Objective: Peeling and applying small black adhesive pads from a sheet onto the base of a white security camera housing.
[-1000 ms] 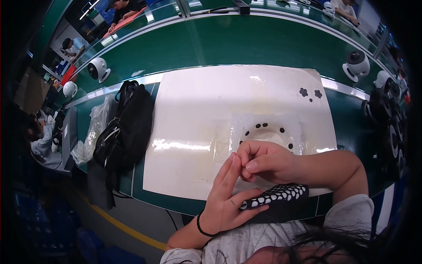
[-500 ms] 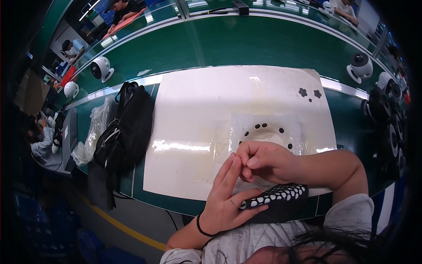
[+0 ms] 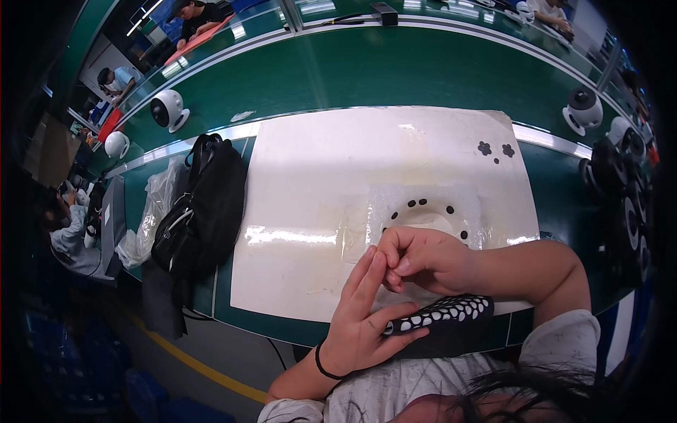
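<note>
My left hand (image 3: 363, 317) holds a black sheet with white dots (image 3: 441, 315) between thumb and palm, fingers stretched upward. My right hand (image 3: 423, 259) is curled with its fingertips pinched against the tips of my left fingers; what it pinches is too small to tell. Just beyond the hands lies a clear plastic film with a ring of small black dots (image 3: 430, 211) on the white mat (image 3: 317, 176). Two small black flower-shaped pieces (image 3: 495, 149) lie near the mat's far right corner.
A black bag (image 3: 204, 208) and a clear plastic bag (image 3: 151, 211) sit left of the mat on the green bench (image 3: 388, 70). White round devices (image 3: 169, 109) stand at the left, another (image 3: 584, 109) at the right. Black round parts (image 3: 624, 183) pile at the right edge. Other people work at the far left.
</note>
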Demonstrator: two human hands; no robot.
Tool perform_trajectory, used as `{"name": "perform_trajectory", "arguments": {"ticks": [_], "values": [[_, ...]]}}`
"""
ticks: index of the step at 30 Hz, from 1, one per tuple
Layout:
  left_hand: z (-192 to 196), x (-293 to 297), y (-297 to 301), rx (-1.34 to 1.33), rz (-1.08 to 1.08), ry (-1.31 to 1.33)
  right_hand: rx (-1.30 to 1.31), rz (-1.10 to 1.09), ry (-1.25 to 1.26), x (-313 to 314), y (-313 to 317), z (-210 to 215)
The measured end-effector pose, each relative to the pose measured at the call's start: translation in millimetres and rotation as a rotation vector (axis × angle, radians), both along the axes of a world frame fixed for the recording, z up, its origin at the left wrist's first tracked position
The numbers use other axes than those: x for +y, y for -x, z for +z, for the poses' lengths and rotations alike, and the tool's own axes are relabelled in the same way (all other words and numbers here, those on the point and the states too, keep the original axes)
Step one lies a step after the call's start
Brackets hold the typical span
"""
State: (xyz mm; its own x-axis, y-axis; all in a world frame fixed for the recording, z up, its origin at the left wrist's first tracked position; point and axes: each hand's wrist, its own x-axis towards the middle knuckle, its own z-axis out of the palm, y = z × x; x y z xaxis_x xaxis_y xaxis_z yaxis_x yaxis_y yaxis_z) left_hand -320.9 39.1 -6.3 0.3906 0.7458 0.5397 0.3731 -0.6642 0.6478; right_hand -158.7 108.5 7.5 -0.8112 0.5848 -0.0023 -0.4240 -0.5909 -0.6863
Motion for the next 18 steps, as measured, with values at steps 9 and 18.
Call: {"name": "perform_trajectory", "arguments": {"ticks": [9, 18], "values": [[2.4, -0.1, -0.2, 0.012, 0.005, 0.027, -0.040, -0.007, -0.052, 1.6, 0.0, -0.5], [2.5, 0.2, -1.4, 0.005, 0.013, 0.038, 0.011, -0.005, -0.008, 2.9, 0.4, -2.0]]}}
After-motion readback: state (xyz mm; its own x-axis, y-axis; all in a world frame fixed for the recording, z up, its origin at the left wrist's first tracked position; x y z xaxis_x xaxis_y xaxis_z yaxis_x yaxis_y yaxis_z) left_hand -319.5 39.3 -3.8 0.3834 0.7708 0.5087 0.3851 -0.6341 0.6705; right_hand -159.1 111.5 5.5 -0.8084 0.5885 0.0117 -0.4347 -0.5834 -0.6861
